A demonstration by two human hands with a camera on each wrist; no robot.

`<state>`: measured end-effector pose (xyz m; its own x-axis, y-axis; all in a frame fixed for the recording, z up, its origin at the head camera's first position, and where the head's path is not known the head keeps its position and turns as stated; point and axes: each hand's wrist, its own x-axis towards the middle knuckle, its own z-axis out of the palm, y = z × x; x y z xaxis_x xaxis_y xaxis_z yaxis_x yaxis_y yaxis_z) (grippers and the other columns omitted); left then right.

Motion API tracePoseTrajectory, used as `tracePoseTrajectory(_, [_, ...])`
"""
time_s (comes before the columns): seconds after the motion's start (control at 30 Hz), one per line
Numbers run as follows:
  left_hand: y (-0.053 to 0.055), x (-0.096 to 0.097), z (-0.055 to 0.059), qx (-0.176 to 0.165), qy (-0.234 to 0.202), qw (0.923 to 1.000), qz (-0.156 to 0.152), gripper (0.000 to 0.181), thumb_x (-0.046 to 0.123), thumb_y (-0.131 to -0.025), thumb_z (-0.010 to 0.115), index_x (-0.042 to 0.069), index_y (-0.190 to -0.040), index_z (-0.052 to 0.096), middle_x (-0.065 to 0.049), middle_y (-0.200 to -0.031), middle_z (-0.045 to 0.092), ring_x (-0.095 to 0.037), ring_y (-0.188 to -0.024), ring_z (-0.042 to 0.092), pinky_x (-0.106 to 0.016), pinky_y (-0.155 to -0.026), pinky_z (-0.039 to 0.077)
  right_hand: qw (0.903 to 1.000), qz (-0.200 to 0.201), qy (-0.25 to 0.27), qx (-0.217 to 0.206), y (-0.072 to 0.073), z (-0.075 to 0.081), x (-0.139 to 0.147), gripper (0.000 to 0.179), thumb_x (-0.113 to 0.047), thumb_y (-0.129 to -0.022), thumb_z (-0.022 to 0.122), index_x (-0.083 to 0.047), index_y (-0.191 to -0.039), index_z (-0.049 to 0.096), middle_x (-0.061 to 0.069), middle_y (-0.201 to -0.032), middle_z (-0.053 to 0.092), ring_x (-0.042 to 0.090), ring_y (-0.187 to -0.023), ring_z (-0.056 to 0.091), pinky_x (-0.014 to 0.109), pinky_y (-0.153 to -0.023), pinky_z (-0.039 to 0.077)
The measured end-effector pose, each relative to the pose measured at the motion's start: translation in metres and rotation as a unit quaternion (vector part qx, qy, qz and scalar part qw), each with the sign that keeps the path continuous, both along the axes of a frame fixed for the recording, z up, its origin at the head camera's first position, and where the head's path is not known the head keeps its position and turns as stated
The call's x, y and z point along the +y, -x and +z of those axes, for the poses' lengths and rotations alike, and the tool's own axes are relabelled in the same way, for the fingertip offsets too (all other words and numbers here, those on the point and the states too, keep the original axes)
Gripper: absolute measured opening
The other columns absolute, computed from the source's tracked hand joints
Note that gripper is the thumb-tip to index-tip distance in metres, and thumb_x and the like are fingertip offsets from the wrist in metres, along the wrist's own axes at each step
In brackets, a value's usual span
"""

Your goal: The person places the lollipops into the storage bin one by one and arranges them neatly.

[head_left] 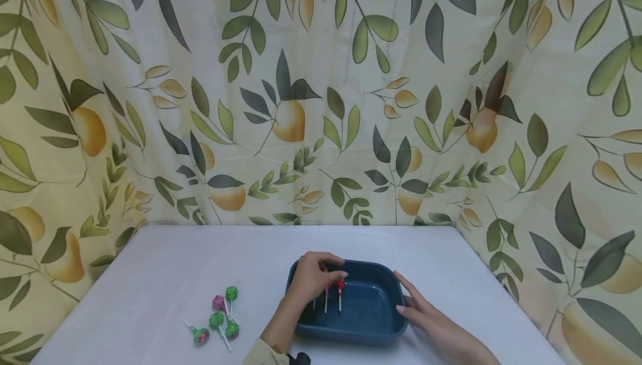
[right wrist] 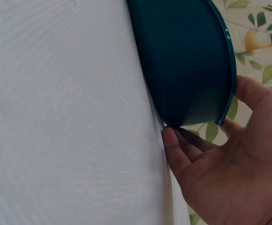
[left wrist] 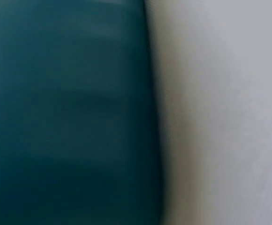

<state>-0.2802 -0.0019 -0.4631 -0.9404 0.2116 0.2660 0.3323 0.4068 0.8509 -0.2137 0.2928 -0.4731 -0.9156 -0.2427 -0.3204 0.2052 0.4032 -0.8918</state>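
A dark blue rectangular dish [head_left: 361,337] stands on the table. My left hand [head_left: 312,280] reaches over its left part, thumb and forefinger apart above a red lollipop [head_left: 340,285]. Left of that one, a purple lollipop [head_left: 327,291] also lies in the dish, partly hidden under the hand, and another stick shows farther left. My right hand [head_left: 426,317] touches the dish's right end from outside with spread fingers [right wrist: 176,147]; none curls round the wall. In the left wrist view the dish [left wrist: 70,117] is blurred and no fingers appear.
On the table left of the dish lie several wrapped lollipops, among them a purple-pink one [head_left: 218,302] and a green one [head_left: 217,320]. White cloth [head_left: 165,264] covers the table. A leaf-and-fruit patterned curtain [head_left: 321,103] hangs behind and at both sides.
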Motion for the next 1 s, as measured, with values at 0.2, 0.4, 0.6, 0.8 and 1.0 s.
tracePoseTrajectory(0.2, [0.0,-0.011,0.009,0.01,0.007,0.9998,-0.013,0.02,0.016,-0.085,0.088,0.013,-0.104,0.082,0.008,-0.072,0.066,-0.011,-0.055,0.052,-0.025,-0.048,0.039,0.9999,0.011,0.006,0.004,-0.001,0.001,0.0,0.073,-0.046,-0.107,0.052,-0.038,-0.166,0.011,0.037,-0.163,0.015,0.057,-0.148,0.013,0.075,-0.11,0.018])
tracePoseTrajectory(0.4, [0.001,-0.028,0.014,0.025,0.028,0.9993,-0.002,0.021,0.018,-0.086,0.087,0.012,-0.105,0.082,0.008,-0.076,0.065,-0.012,-0.061,0.05,-0.025,-0.053,0.04,0.9999,0.014,0.003,0.01,0.002,0.002,0.002,0.073,-0.047,-0.106,0.054,-0.04,-0.166,0.012,0.035,-0.163,0.019,0.056,-0.148,0.014,0.074,-0.111,0.018])
tracePoseTrajectory(0.6, [-0.001,-0.045,0.015,0.006,0.043,0.999,0.007,0.022,0.02,-0.087,0.087,0.013,-0.108,0.082,0.004,-0.074,0.063,-0.015,-0.061,0.053,-0.026,-0.052,0.041,0.9997,0.019,-0.001,0.014,0.003,0.001,0.002,0.074,-0.046,-0.106,0.054,-0.038,-0.166,0.011,0.036,-0.162,0.02,0.056,-0.148,0.016,0.073,-0.111,0.02])
tracePoseTrajectory(0.8, [-0.002,-0.063,0.015,0.011,0.056,0.9982,0.016,0.022,0.021,-0.086,0.087,0.014,-0.106,0.082,0.001,-0.091,0.072,-0.016,-0.071,0.055,-0.026,-0.056,0.044,0.9999,0.011,0.0,0.006,0.0,0.0,0.001,0.075,-0.049,-0.105,0.055,-0.04,-0.166,0.011,0.035,-0.161,0.023,0.056,-0.148,0.018,0.074,-0.109,0.022])
tracePoseTrajectory(1.0, [-0.005,-0.084,0.015,0.021,0.058,0.9973,0.04,0.023,0.02,-0.085,0.088,0.013,-0.106,0.081,-0.001,-0.098,0.074,-0.016,-0.072,0.054,-0.027,-0.055,0.043,0.9998,0.014,0.01,0.005,0.001,-0.002,0.002,0.074,-0.049,-0.105,0.055,-0.041,-0.165,0.011,0.036,-0.163,0.017,0.057,-0.148,0.015,0.074,-0.109,0.021])
